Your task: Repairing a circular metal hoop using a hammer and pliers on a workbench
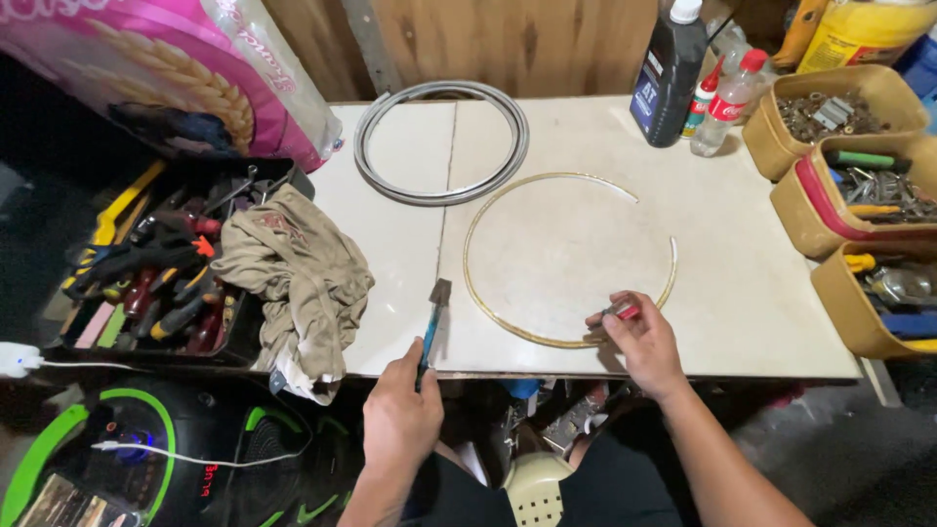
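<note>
My left hand [402, 415] grips the blue handle of a flat-bladed tool [434, 317], its blade resting on the white table [576, 137] near the front edge. My right hand [639, 342] pinches a small red-and-silver object [622, 311] against a thin brass-coloured open ring [547, 256] lying flat on the table. A coiled silver hoop [441, 141] lies farther back, left of centre.
A crumpled tan rag [298, 278] drapes over a tray of hand tools [146, 268] at the left. A dark oil bottle [669, 73], small bottles [727, 93] and yellow bins of hardware [849, 146] line the right. A pink sack [166, 68] sits back left.
</note>
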